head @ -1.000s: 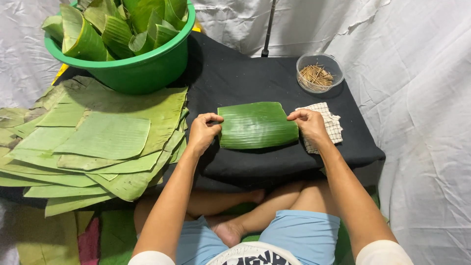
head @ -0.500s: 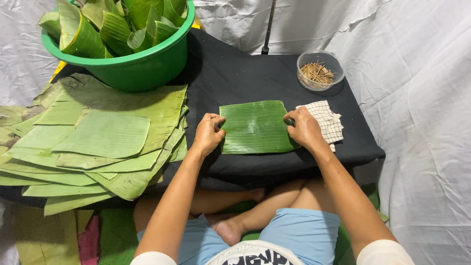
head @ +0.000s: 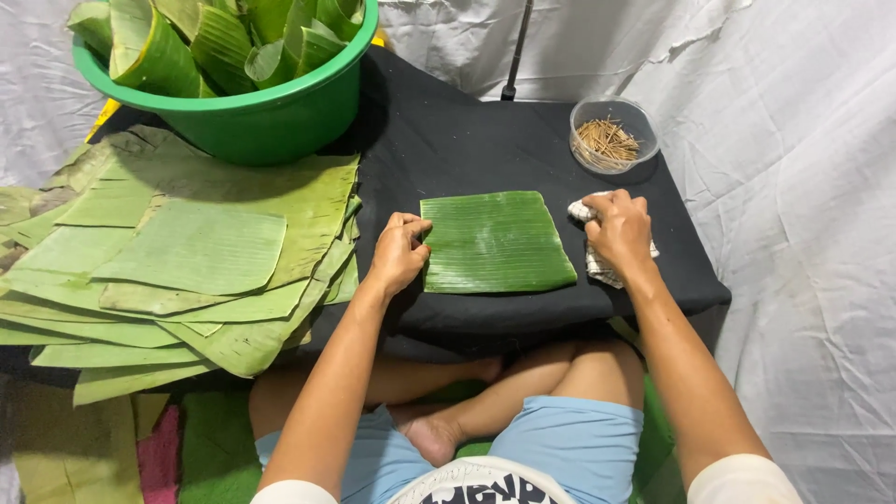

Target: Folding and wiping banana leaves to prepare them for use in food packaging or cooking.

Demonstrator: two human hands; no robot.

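Your left hand (head: 399, 252) rested curled at the left edge of the cut banana leaf (head: 495, 242), fingertips pressing that edge down rather than gripping anything. Your right hand (head: 620, 230) lay just off the leaf's right edge, fingers closed over a checked cloth (head: 597, 266), bunching it against the table (head: 485, 149).

That leaf piece was a roughly square, dark green sheet lying flat on the black-covered table, about midway across it and toward the near edge, straight in front of you. The cloth touched or nearly touched the leaf's upper right corner; I could not tell which.

Beyond the leaf and to its right, near the table's far right corner, stood a clear round bowl (head: 614, 136) holding thin wooden sticks (head: 607, 142). To the leaf's left, a broad stack of paler leaf sheets (head: 187, 252) overlapped the table's left side and spread well past it. Beyond that stack, far left of the leaf, a green plastic basin (head: 252, 117) stood packed with rolled leaf pieces (head: 224, 37). A dark thin pole (head: 516, 51) rose behind the table, beyond the leaf. White sheeting (head: 803, 187) hung around the table's right and far sides. Your crossed legs (head: 485, 392) sat below the leaf, under the table's near edge.
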